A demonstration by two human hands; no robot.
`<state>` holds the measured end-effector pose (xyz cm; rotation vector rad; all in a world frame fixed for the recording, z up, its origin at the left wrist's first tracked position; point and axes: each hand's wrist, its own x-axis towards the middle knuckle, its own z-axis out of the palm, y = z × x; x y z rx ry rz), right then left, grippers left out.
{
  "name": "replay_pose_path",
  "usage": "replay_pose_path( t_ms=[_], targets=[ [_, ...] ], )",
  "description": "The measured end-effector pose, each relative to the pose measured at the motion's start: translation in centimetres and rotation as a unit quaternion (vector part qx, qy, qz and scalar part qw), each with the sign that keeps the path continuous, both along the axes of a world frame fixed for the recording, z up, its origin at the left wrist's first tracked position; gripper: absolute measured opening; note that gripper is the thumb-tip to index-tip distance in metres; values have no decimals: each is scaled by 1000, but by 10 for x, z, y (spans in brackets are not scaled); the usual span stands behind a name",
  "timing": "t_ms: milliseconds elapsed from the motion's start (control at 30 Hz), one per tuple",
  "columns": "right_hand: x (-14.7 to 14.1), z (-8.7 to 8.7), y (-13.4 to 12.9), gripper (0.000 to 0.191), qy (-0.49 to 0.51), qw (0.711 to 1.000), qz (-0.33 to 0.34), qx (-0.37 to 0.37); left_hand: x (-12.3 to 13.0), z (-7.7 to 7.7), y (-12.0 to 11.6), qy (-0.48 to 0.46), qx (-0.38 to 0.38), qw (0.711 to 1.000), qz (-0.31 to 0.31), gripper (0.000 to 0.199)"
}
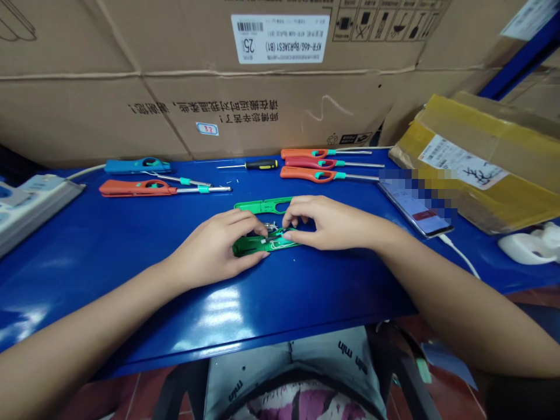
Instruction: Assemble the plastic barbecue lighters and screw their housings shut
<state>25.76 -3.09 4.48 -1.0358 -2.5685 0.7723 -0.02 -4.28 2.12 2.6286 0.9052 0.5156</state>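
Note:
An open green lighter casing half lies on the blue table between my hands, its hollow side up, with thin white wires and small dark parts inside. My left hand is closed around its left end, thumb along the near edge. Over its right end, my right hand has its fingers and thumb drawn together at the inner parts; what they pinch is hidden. A small metal piece shows just behind the casing. Farther back lies the other green casing half, partly covered by my right fingers.
Behind are a blue lighter, an orange lighter, a screwdriver and three red-orange lighters. A phone with a cable and a taped carton are right; a power strip is left. Large cardboard stands behind.

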Motion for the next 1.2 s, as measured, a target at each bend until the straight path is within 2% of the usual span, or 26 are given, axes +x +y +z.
replay_pose_path(
  t_ms=[100, 333, 500, 700, 1067, 1200],
  targets=[
    [-7, -7, -1, 17, -2, 1000, -14, -19, 1, -1, 0, -3, -1, 1000, 0, 19],
    [-20, -14, -6, 15, 1, 997, -83, -1, 2, 0, -4, -1, 1, 1000, 3, 15],
    [-21, -12, -8, 13, 46, 993, -93, -52, 3, 0, -5, 6, 3, 1000, 9, 17],
    [-20, -12, -8, 14, 19, 995, -101, -3, 4, -2, -5, 4, 4, 1000, 2, 19],
    [-20, -14, -7, 11, 28, 992, -125, -15, 4, -2, -7, -2, 8, 1000, 22, 11],
    [-21, -15, -6, 18, -1, 992, -128, -8, 6, -1, -9, -8, 10, 1000, 9, 9]
  ],
)
